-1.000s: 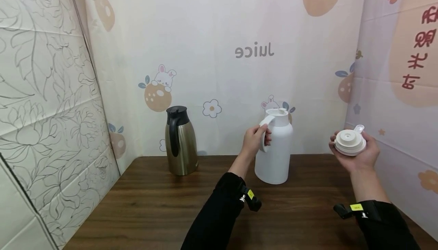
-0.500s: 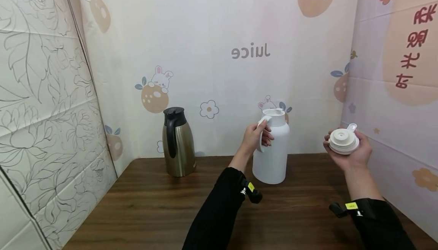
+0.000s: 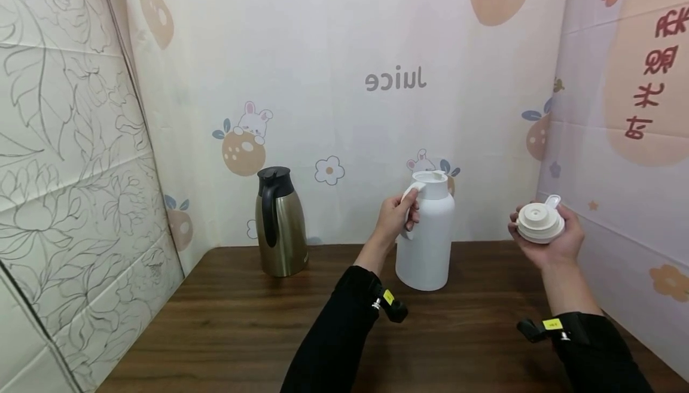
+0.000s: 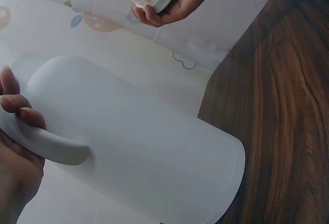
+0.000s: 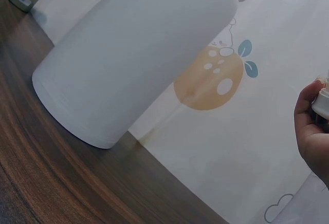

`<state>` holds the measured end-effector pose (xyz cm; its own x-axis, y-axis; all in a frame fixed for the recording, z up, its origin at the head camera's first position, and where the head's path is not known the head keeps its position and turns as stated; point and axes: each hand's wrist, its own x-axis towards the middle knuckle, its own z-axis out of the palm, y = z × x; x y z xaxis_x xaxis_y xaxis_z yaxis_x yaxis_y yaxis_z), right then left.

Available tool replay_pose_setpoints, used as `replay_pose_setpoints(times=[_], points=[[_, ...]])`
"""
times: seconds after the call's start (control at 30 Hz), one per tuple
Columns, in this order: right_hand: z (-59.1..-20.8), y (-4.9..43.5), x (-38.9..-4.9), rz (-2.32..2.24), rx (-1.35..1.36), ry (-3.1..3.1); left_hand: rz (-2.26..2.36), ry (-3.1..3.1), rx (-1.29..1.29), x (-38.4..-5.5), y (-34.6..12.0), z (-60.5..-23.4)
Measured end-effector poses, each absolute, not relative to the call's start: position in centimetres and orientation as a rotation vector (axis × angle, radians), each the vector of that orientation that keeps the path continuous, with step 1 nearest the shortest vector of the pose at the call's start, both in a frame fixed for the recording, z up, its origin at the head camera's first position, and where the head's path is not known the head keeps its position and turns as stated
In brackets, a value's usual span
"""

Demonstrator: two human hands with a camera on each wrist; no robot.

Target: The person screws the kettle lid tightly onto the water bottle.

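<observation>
A white vacuum jug (image 3: pixel 430 243) stands upright on the wooden table, its top opening uncovered. My left hand (image 3: pixel 395 216) grips its side handle (image 4: pixel 56 149), the fingers curled round it in the left wrist view. Off to the right, above the table, my right hand (image 3: pixel 557 249) holds the round white jug lid (image 3: pixel 540 221) from beneath, palm up. A small tab sticks out from that lid. The right wrist view catches only part of the right hand (image 5: pixel 313 136) and an edge of the lid (image 5: pixel 323 103).
A gold steel jug (image 3: pixel 285 231) with a black top and handle stands on the table (image 3: pixel 242 327) to the left. Printed cloth walls (image 3: pixel 344 40) close in the table's back and sides.
My left fingers loosened on the handle half a second ago and now curl round it again. The white jug has shifted very slightly left. The right hand keeps its hold on the lid.
</observation>
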<state>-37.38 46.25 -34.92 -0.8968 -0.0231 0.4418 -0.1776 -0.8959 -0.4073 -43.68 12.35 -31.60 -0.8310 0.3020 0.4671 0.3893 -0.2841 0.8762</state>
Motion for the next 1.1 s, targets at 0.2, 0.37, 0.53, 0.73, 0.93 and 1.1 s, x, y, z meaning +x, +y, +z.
replay_pose_setpoints(times=[0.2,0.37,0.53,0.73,0.93,1.1], points=[[-34.8,46.3,-37.4,2.901,0.711,-0.694,-2.302,-1.854,-0.883,-43.3,11.1,-31.5],[-34.7,46.2,-37.5,2.867,0.67,-0.752,-2.247,-1.878,-0.901,-43.1,10.0,-31.5],[-34.9,46.2,-37.6,2.863,0.673,-0.751,-2.189,-1.913,-0.934,-42.7,8.8,-31.6],[-35.0,46.1,-37.6,2.88,0.699,-0.736,-2.168,-1.953,-0.951,-42.2,7.1,-31.6],[-35.1,46.0,-37.7,2.891,0.706,-0.73,-2.214,-1.939,-0.989,-41.5,5.5,-31.6],[-35.3,46.1,-37.6,2.908,0.719,-0.726,-2.264,-1.926,-1.034,-40.9,4.4,-31.6]])
